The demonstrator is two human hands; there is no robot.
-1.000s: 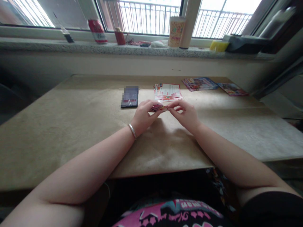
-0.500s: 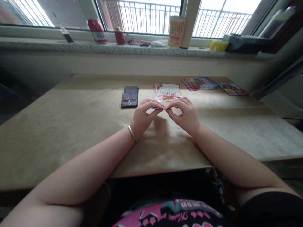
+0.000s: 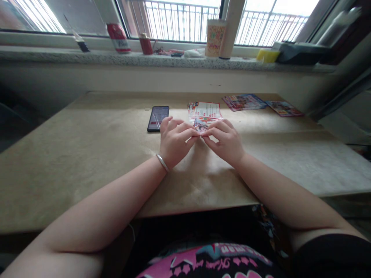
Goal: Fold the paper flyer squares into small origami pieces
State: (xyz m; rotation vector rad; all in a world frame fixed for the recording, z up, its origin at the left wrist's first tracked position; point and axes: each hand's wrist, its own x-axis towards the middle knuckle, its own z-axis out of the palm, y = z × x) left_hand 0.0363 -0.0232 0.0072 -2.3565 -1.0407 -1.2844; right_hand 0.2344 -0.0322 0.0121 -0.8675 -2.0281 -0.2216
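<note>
Between my two hands is a small printed card (image 3: pixel 199 126), its patterned face tilted up toward me. My left hand (image 3: pixel 176 139), with a silver bracelet (image 3: pixel 162 163) at the wrist, pinches the card's near left edge between thumb and fingers. On the other side my right hand (image 3: pixel 225 139) pinches the near right edge, its fingertips almost touching the left ones. Just beyond the hands lies a stack of white and red printed cards (image 3: pixel 206 111), partly covered by the held card and fingers. A phone (image 3: pixel 158 118) rests flat beside my left hand.
Colourful picture sheets (image 3: pixel 245 102) lie at the table's far right, with another colourful pile (image 3: pixel 284 108) beside them. On the windowsill (image 3: pixel 162 61) stand a red and white can (image 3: pixel 118 38), a red lighter-like object (image 3: pixel 145 44), a patterned cup (image 3: pixel 215 38) and a yellow item (image 3: pixel 268 56).
The card has tipped from nearly edge-on so its printed face now shows. My left hand has rolled over, its fingers now covering the phone's lower right corner.
</note>
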